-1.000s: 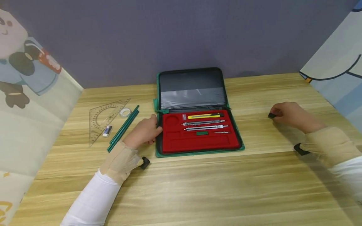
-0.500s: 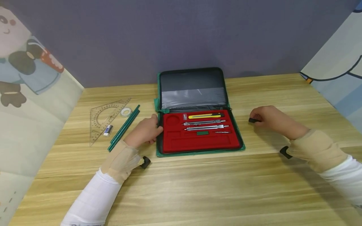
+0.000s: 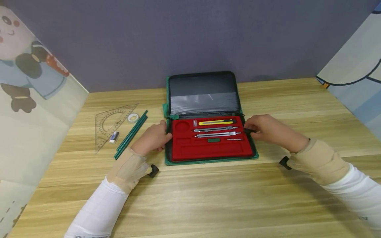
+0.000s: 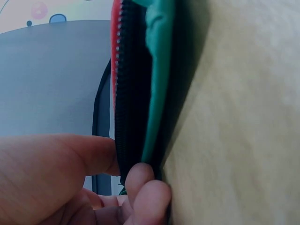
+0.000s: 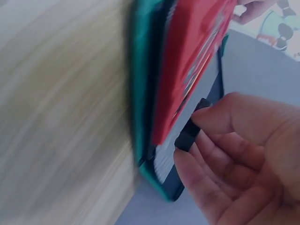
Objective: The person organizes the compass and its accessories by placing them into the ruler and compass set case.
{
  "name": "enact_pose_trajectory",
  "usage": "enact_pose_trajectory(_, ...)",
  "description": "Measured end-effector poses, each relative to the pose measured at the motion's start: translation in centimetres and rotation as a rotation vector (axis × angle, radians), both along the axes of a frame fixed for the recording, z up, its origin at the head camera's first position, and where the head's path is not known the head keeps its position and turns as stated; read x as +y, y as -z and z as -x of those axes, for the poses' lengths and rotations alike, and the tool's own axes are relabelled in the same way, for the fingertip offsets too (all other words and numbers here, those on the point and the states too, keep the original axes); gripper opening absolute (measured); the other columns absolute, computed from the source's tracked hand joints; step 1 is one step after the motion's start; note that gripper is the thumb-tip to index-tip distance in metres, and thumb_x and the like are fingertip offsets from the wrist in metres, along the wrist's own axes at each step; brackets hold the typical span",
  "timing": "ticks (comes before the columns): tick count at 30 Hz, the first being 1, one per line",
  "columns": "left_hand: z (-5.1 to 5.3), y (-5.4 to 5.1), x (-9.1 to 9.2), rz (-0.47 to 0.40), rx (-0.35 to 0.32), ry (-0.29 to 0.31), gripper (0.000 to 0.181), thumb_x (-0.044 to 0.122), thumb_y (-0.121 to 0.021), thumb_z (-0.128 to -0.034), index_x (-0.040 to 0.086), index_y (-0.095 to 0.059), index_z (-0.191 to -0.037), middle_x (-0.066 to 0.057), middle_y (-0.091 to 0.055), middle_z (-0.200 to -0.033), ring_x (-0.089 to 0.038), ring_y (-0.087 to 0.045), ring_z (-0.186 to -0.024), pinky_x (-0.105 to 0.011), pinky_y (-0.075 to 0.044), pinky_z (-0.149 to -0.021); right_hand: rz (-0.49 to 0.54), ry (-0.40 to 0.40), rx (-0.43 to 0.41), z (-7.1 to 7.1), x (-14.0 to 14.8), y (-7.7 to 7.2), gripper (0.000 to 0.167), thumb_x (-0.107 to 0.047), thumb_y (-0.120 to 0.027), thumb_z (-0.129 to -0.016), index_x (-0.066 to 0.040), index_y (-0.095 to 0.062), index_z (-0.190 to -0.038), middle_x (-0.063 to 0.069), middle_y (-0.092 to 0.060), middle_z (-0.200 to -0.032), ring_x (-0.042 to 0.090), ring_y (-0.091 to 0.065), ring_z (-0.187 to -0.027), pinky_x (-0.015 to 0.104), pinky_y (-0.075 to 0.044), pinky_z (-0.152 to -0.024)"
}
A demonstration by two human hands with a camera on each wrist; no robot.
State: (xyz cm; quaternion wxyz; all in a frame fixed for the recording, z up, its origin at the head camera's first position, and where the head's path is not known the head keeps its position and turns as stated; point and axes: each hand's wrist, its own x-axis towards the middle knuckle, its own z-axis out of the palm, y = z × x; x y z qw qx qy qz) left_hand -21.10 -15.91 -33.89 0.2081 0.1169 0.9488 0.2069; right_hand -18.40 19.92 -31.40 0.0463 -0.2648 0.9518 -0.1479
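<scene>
An open green zip case (image 3: 212, 163) with a red molded tray (image 3: 178, 150) stands on the table. In the tray lie a yellow utility knife (image 3: 215, 122), two silver compasses (image 3: 216, 134), a small green piece (image 3: 213, 140), a clear sharpener (image 3: 194, 123) and a thin metal part (image 3: 234, 139). My left hand (image 3: 151, 137) pinches the case's left edge, thumb on the zipper (image 4: 121, 93) and fingertips at the green cover. With thumb and fingers, my right hand (image 3: 269, 128) pinches a small black block (image 5: 190, 132) at the tray's right edge. Its kind is unclear.
Left of the case lie a clear set square (image 3: 102, 129) with a protractor cutout, a white tape roll (image 3: 133, 118), an eraser (image 3: 114, 137) and green pencils (image 3: 131, 135). The raised lid (image 3: 203, 87) stands near the grey back panel (image 3: 190, 39).
My right hand has moved left across the table with the black block, from well right of the case to its right edge. My left hand stays at the case's left edge.
</scene>
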Motion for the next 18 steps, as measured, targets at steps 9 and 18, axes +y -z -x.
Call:
enact_pose_trajectory(9,0.1,0.0,-0.1,0.006,-0.004,-0.006,0.058,0.021,-0.045,-0.0960,-0.009,-0.023,-0.140,-0.009,-0.062,-0.065,-0.017,-0.059,-0.048,-0.028,-0.048,-0.045,0.017,-0.041,-0.033,0.2,-3.5,-0.1,0.023,0.003,-0.064,-0.079,0.003,-0.067,-0.101,0.012,-0.066,-0.096,0.016,-0.054,-0.070,0.035,-0.048,-0.067)
enact_pose_trajectory(18,0.1,0.1,-0.1,-0.001,-0.005,-0.001,0.056,0.022,-0.045,-0.0963,-0.009,-0.025,-0.138,-0.009,-0.062,-0.065,-0.017,-0.059,-0.049,-0.028,-0.048,-0.047,0.055,-0.140,-0.006,0.5,-6.0,0.1,0.021,0.003,-0.068,-0.080,0.002,-0.070,-0.102,0.012,-0.067,-0.099,0.023,-0.063,-0.089,0.039,-0.053,-0.077)
